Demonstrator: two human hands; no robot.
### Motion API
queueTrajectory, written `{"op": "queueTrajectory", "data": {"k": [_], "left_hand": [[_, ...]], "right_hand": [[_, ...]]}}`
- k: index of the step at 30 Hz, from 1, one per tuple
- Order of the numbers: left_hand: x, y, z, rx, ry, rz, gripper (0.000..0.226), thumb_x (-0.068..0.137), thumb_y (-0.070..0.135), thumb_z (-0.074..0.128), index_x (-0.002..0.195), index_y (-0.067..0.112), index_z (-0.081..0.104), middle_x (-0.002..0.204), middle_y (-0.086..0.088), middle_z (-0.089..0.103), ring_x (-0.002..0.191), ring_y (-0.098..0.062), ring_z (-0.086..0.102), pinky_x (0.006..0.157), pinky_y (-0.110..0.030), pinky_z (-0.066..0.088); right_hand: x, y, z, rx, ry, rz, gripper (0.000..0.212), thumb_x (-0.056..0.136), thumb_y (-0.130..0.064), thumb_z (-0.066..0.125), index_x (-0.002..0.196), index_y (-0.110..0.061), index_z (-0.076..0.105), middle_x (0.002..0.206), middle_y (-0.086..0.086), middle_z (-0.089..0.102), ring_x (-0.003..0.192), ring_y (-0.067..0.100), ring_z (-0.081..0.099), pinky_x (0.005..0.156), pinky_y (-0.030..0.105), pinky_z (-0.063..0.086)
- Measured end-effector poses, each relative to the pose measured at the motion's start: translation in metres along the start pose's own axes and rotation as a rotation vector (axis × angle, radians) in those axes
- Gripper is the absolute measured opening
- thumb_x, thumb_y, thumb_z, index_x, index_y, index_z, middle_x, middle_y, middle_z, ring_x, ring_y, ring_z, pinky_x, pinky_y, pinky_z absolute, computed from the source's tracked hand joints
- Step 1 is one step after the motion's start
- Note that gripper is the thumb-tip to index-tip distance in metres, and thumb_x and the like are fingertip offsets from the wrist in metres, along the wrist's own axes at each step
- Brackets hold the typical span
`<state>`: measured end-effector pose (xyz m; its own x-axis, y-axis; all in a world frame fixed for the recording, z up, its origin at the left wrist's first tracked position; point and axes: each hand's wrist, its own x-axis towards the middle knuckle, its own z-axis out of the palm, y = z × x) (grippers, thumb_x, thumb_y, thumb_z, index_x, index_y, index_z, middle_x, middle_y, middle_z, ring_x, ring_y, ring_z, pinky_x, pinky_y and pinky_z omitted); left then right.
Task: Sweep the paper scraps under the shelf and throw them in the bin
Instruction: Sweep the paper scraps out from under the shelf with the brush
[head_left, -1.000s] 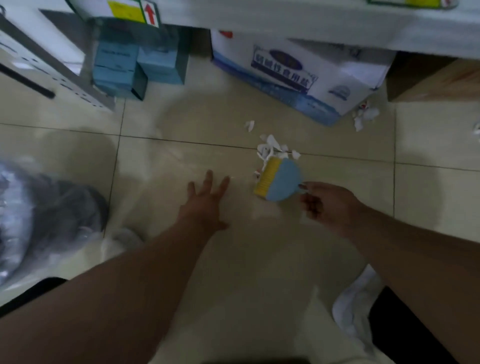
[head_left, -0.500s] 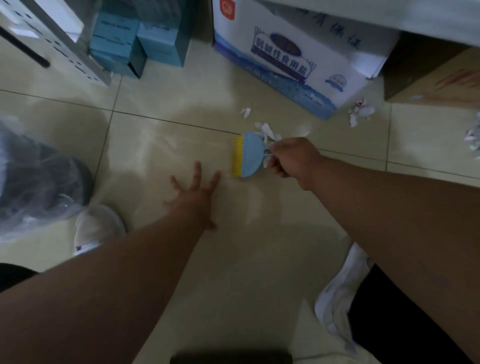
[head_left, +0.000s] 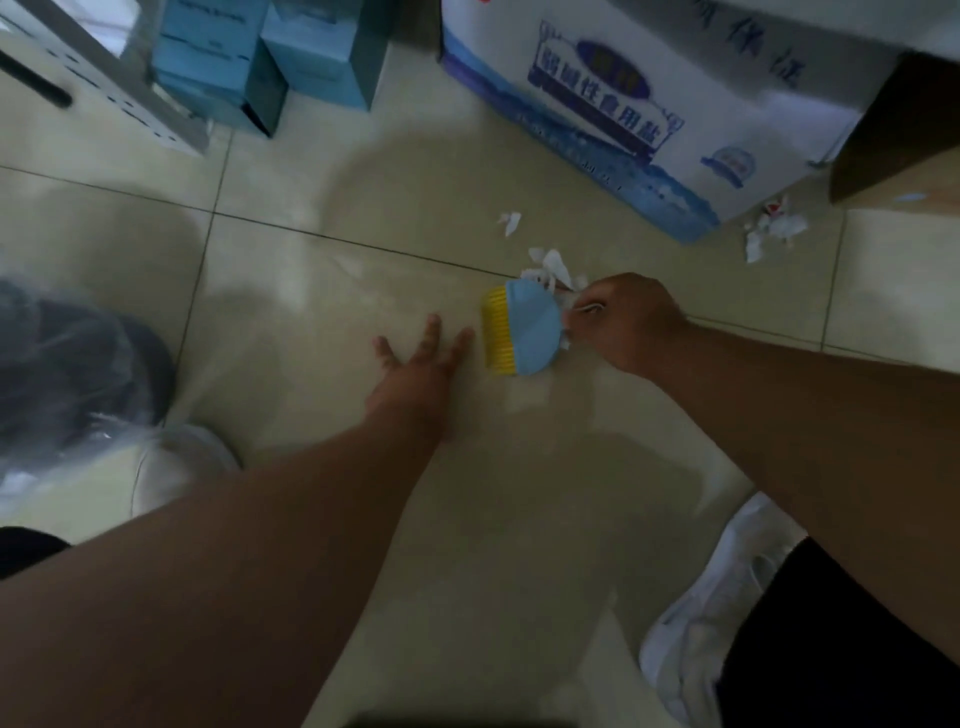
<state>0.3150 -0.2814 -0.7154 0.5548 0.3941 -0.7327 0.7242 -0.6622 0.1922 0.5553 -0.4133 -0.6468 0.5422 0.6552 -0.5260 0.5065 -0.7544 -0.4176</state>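
Observation:
A small blue brush with yellow bristles (head_left: 524, 328) lies low over the tiled floor, bristles pointing left. My right hand (head_left: 626, 321) grips its handle end, which the fingers hide. White paper scraps (head_left: 551, 269) lie just behind the brush, one loose scrap (head_left: 510, 222) sits farther back, and another clump (head_left: 774, 228) rests by the corner of the carton. My left hand (head_left: 420, 371) is spread flat on the floor, fingers straight, just left of the bristles. The bin with a clear liner (head_left: 67, 384) stands at the left edge.
A white and blue printed carton (head_left: 644, 109) and two teal boxes (head_left: 270, 62) stand under the shelf at the back. A brown box (head_left: 898, 140) is at the right. A grey shelf upright (head_left: 130, 98) slants at top left. My white shoes (head_left: 711, 613) are near the bottom.
My right hand closed round the brush handle and turned the brush so its bristles face left, close to my left hand. The view shifted nearer to the floor.

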Motion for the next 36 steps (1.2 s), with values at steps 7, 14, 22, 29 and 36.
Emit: {"op": "queueTrajectory", "data": {"k": [7, 14, 22, 29, 36], "left_hand": [[-0.009, 0.009, -0.012, -0.034, -0.107, -0.022, 0.139, 0.075, 0.013, 0.090, 0.155, 0.064, -0.012, 0.170, 0.021, -0.026, 0.152, -0.061, -0.017, 0.108, -0.080, 0.037], [-0.001, 0.000, 0.000, 0.034, -0.024, 0.038, 0.131, 0.081, 0.044, 0.084, 0.149, 0.064, -0.026, 0.172, 0.012, -0.023, 0.152, -0.065, -0.009, 0.116, -0.079, 0.026], [-0.014, 0.012, -0.011, 0.006, -0.045, -0.020, 0.120, 0.089, 0.029, 0.082, 0.157, 0.061, -0.013, 0.171, 0.018, -0.025, 0.153, -0.062, -0.011, 0.107, -0.072, 0.043], [-0.018, 0.011, -0.013, 0.019, -0.029, -0.019, 0.119, 0.090, 0.024, 0.079, 0.156, 0.063, -0.012, 0.171, 0.020, -0.024, 0.154, -0.060, -0.011, 0.108, -0.072, 0.041], [-0.015, 0.012, -0.013, 0.032, -0.055, -0.029, 0.130, 0.084, 0.022, 0.085, 0.154, 0.064, -0.017, 0.169, 0.020, -0.029, 0.154, -0.060, -0.014, 0.107, -0.074, 0.041]], "right_hand": [[0.000, 0.049, -0.049, -0.093, -0.052, 0.052, 0.035, 0.088, -0.049, 0.064, 0.066, -0.022, 0.068, 0.069, -0.003, 0.065, 0.077, 0.018, 0.065, 0.067, 0.025, 0.042], [-0.013, 0.096, -0.099, -0.285, -0.062, 0.072, 0.042, 0.093, -0.051, 0.061, 0.089, -0.013, 0.079, 0.092, 0.010, 0.074, 0.094, 0.026, 0.067, 0.079, 0.030, 0.046], [0.010, 0.054, -0.094, 0.168, -0.092, 0.090, 0.019, 0.096, -0.033, 0.064, 0.078, -0.028, 0.070, 0.068, -0.018, 0.062, 0.060, -0.004, 0.052, 0.055, 0.011, 0.041], [0.049, -0.020, -0.015, 0.518, -0.093, 0.150, 0.030, 0.095, -0.036, 0.062, 0.102, -0.008, 0.070, 0.081, 0.002, 0.062, 0.069, 0.014, 0.056, 0.061, 0.026, 0.042], [0.071, -0.013, -0.018, 0.441, 0.002, 0.292, 0.036, 0.096, -0.027, 0.057, 0.124, -0.008, 0.067, 0.102, 0.005, 0.060, 0.074, 0.013, 0.053, 0.057, 0.022, 0.041]]}}
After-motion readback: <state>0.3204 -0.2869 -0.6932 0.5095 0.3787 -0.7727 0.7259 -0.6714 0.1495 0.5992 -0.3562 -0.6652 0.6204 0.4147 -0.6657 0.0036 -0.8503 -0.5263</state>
